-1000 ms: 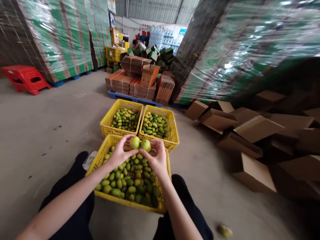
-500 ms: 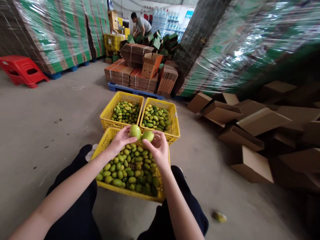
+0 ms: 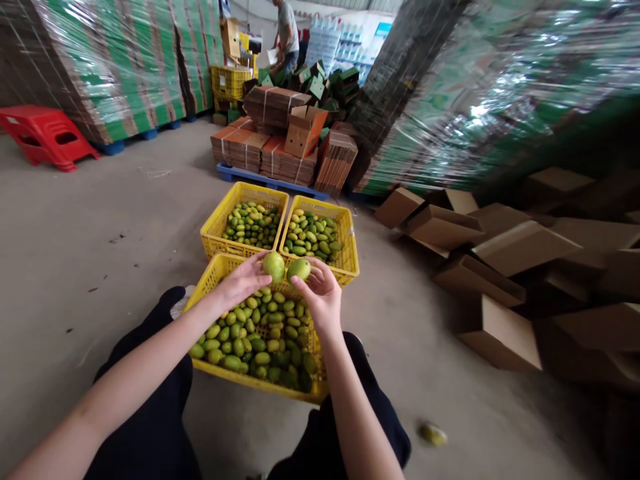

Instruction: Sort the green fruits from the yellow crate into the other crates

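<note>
Above the near yellow perforated-plastic crate (image 3: pixel 260 386), bare left hand (image 3: pixel 244 280): fingers and thumb pinch a smooth round-looking green fruit (image 3: pixel 274 267), which sits to their right; its long axis cannot be told.
Bare right hand (image 3: pixel 323 293), over the same crate: thumb and fingers hold a smooth oval green fruit (image 3: pixel 299 269), to their left, long axis tilting up rightward, just beside the first.

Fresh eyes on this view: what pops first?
The left hand holds up a green fruit and the right hand a second fruit, side by side above the near crate. Next, the red stool at the left edge, and the brown cartons heaped at right.
</note>
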`<state>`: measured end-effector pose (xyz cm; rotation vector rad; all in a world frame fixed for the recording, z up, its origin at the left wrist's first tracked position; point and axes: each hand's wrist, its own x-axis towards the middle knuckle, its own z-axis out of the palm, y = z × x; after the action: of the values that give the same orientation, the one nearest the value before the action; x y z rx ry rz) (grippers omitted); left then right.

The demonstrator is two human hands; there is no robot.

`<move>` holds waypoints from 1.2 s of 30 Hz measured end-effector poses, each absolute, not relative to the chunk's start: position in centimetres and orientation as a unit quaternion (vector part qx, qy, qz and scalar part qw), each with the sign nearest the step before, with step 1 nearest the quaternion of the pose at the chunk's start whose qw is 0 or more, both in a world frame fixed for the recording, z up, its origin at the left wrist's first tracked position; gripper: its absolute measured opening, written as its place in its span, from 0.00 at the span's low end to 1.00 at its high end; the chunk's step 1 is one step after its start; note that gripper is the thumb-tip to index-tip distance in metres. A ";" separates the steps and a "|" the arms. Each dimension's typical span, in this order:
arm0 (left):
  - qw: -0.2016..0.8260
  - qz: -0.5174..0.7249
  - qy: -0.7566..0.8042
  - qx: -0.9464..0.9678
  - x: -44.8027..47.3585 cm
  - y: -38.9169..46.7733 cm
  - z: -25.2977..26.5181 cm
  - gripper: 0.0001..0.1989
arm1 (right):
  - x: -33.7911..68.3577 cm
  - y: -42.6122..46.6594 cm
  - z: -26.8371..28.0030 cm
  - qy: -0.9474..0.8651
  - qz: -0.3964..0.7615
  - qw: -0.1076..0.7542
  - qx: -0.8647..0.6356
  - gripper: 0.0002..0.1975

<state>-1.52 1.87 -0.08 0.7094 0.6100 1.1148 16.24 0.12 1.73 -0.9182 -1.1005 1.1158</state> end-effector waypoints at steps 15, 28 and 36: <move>0.806 0.491 0.250 0.218 -1.8 1.7 0.5 0.22 | 15.7 0.4 1.6 -0.366 0.635 0.563 -0.383 0.14; 0.753 0.542 0.293 0.230 -0.7 1.1 0.6 0.11 | 14.6 0.1 0.6 -0.250 0.708 0.569 -0.335 0.17; 0.805 0.485 0.280 0.195 -0.9 1.6 0.4 0.15 | 14.8 1.1 -0.6 -0.279 0.702 0.538 -0.375 0.22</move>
<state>-0.93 1.56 0.43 0.4170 0.5988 1.0380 14.83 1.12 -0.58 -0.8913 -0.6640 1.6703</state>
